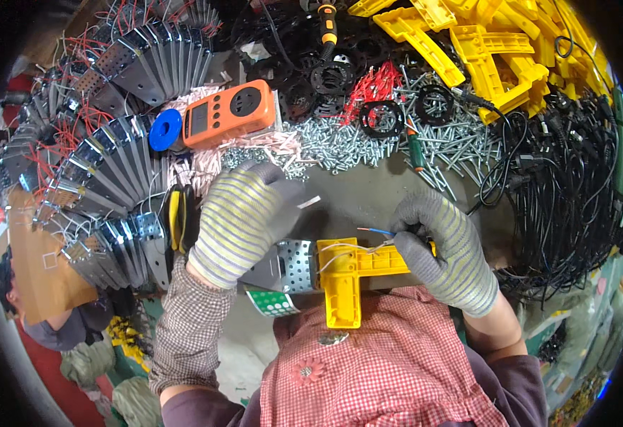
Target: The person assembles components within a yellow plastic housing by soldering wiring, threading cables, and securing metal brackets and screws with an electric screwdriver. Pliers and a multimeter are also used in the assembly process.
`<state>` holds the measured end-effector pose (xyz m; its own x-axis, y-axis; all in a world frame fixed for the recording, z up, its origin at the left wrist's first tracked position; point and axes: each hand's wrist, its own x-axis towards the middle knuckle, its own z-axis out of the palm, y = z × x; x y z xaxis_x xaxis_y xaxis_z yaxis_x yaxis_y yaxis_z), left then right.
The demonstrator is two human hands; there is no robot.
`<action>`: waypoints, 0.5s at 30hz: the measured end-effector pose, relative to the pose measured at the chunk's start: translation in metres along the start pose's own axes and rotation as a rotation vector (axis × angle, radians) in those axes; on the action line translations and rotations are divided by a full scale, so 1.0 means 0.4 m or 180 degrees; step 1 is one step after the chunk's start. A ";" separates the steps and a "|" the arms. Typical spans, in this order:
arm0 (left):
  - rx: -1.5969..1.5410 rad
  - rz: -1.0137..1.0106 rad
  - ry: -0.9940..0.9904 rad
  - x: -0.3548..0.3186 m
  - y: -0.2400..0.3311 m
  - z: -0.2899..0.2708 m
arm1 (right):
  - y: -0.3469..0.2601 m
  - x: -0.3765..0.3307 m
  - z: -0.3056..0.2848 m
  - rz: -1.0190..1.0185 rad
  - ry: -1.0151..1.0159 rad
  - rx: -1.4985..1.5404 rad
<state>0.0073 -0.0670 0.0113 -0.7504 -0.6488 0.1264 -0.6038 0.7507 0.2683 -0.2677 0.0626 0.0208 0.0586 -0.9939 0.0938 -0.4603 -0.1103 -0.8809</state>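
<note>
My left hand (247, 224), in a striped grey-and-yellow glove, is closed with its fingertips by a small pale strip-like piece (309, 202), apparently pinched in them. Fingers of my gloved right hand (448, 249) are closed around thin wires; a blue wire (375, 230) with a bare coppery tip sticks out leftward. Below lies a yellow T-shaped plastic handle part (343, 292), with pale wires running over it. Joined to its left side is a perforated metal plate (297, 265) with a grey blade-like body, partly behind my left wrist.
An orange meter (229, 114) and a blue spool (165, 130) stand beyond my left hand. Screws (347, 146) are heaped ahead, with a green-handled screwdriver (415, 151). Yellow-handled pliers (176, 217) lie left, near stacked grey metal assemblies (108, 171). Black cords (564, 192) pile right; yellow parts (493, 50) behind.
</note>
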 end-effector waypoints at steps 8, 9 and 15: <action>0.0706 -0.0457 -0.0488 0.034 0.046 0.100 | -0.016 -0.020 0.024 0.0335 0.0027 0.0046; 0.0701 -0.0449 -0.0487 0.041 0.053 0.102 | -0.015 -0.020 0.025 0.0241 0.0051 -0.0002; 0.0741 -0.0108 -0.0204 0.067 0.042 0.111 | -0.035 -0.020 0.024 0.0230 0.0034 0.0137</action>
<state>-0.0350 -0.0662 -0.0233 -0.7398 -0.6703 0.0582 -0.6690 0.7420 0.0431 -0.2531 0.0720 0.0279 0.0170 -0.9993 0.0340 -0.4246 -0.0380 -0.9046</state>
